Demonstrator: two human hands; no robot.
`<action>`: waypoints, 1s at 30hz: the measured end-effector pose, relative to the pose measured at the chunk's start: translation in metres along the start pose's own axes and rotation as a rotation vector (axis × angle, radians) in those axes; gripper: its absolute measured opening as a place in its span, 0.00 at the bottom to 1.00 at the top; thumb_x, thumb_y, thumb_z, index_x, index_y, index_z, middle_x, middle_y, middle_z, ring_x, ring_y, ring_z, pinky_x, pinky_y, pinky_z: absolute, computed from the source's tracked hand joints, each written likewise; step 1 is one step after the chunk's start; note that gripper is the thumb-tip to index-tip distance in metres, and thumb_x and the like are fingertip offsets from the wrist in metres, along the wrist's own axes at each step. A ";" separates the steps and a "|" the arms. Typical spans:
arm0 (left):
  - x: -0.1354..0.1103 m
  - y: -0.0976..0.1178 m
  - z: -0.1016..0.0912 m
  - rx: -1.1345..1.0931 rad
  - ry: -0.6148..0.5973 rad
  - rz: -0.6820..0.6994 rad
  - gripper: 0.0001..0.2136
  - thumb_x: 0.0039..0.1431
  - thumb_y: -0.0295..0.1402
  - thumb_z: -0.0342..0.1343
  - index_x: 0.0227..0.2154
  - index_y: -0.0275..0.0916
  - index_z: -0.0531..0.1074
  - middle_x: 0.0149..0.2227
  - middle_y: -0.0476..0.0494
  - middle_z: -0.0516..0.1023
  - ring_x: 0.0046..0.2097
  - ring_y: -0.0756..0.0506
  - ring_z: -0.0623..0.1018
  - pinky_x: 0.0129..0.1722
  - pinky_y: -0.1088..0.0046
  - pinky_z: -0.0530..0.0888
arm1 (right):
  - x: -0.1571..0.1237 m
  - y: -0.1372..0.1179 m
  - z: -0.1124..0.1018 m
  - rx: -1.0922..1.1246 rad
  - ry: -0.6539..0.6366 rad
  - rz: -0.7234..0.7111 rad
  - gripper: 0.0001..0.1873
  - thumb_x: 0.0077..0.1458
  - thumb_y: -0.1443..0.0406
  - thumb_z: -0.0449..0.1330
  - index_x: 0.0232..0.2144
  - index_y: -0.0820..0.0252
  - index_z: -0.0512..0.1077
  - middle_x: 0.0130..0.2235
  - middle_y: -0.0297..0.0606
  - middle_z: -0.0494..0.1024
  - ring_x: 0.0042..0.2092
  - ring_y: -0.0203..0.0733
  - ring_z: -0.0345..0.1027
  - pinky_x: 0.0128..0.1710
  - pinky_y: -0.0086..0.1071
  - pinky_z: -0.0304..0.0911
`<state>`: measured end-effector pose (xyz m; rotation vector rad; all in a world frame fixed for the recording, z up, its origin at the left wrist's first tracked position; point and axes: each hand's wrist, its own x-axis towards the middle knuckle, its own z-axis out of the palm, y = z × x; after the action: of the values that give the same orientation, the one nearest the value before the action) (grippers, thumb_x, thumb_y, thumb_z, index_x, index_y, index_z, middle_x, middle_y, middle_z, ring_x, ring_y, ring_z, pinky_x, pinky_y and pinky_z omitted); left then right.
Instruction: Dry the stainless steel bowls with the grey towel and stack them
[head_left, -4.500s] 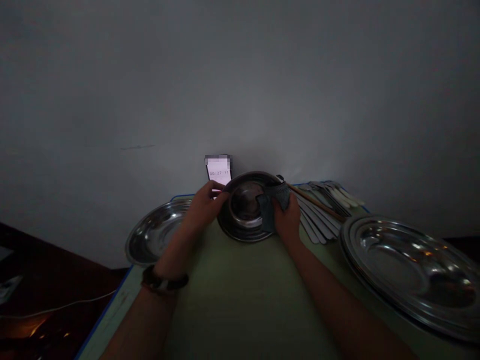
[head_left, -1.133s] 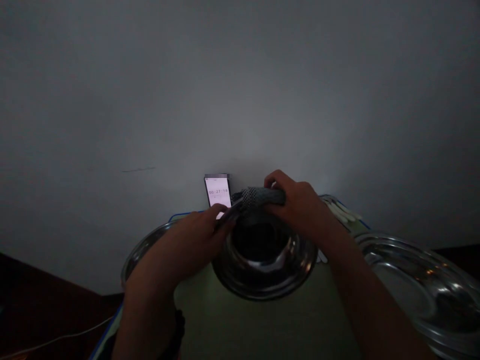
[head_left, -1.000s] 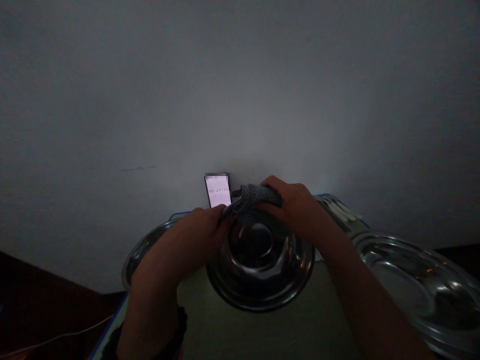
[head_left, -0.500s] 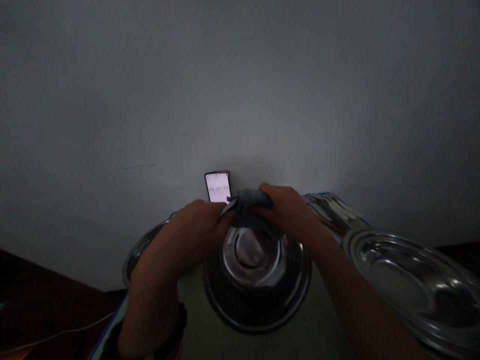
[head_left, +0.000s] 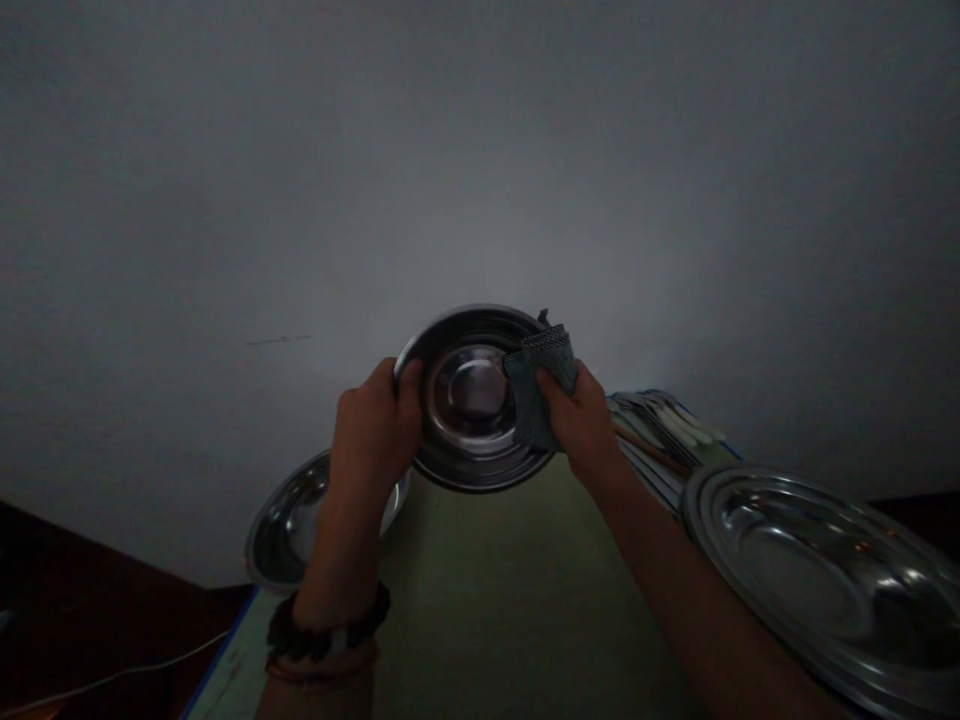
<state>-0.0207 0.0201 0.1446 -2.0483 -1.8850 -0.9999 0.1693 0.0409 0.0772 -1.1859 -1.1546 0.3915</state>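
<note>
A shiny steel bowl (head_left: 476, 395) is held up above the table, tilted so that its inside faces me. My left hand (head_left: 376, 420) grips its left rim, thumb over the edge. On the opposite side my right hand (head_left: 581, 415) pinches a dark grey-green cloth (head_left: 536, 400), which is folded over the right part of the rim. The thumb presses on the cloth, and the fingers behind the bowl are hidden.
Another steel bowl (head_left: 289, 530) stands at the table's left, partly behind my left forearm. Stacked oval steel trays (head_left: 802, 580) lie at the right. Several pale-handled utensils (head_left: 675, 415) are behind them. A grey wall (head_left: 480, 180) rises at the table's back edge (head_left: 735, 457).
The bowl has been raised and turned from underside-up to inside facing me. My left hand has shifted to its left rim, the right hand with the cloth to its right. The phone is now hidden.
</note>
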 end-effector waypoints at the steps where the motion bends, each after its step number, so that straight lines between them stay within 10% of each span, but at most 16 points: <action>1: 0.000 0.000 0.001 0.000 -0.048 0.018 0.20 0.63 0.43 0.38 0.33 0.40 0.73 0.30 0.40 0.78 0.32 0.41 0.76 0.30 0.68 0.64 | 0.001 -0.001 -0.003 -0.042 0.012 -0.038 0.11 0.54 0.57 0.54 0.32 0.59 0.66 0.32 0.38 0.74 0.33 0.41 0.66 0.34 0.34 0.60; 14: -0.002 0.006 0.008 -0.189 -0.349 0.279 0.13 0.60 0.38 0.48 0.37 0.40 0.76 0.35 0.44 0.82 0.36 0.45 0.79 0.35 0.71 0.70 | -0.003 -0.020 -0.020 -0.407 -0.490 -0.258 0.18 0.55 0.63 0.57 0.48 0.59 0.64 0.37 0.41 0.78 0.37 0.44 0.71 0.34 0.32 0.58; 20: -0.007 0.011 0.002 -0.130 -0.445 0.374 0.14 0.60 0.37 0.46 0.34 0.40 0.77 0.28 0.44 0.81 0.29 0.46 0.77 0.31 0.71 0.68 | -0.014 -0.023 -0.007 -0.637 -0.517 -0.351 0.08 0.56 0.58 0.58 0.30 0.56 0.68 0.29 0.37 0.78 0.30 0.42 0.69 0.27 0.30 0.51; 30: 0.000 -0.002 0.001 -0.362 0.018 0.051 0.14 0.60 0.39 0.49 0.38 0.39 0.77 0.32 0.48 0.80 0.35 0.47 0.77 0.37 0.72 0.71 | -0.005 -0.009 -0.005 -0.337 -0.121 -0.143 0.17 0.57 0.52 0.52 0.34 0.59 0.69 0.31 0.43 0.77 0.34 0.47 0.70 0.30 0.33 0.58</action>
<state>-0.0218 0.0214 0.1434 -2.2519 -1.7337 -1.4286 0.1686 0.0312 0.0824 -1.3736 -1.4409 0.1637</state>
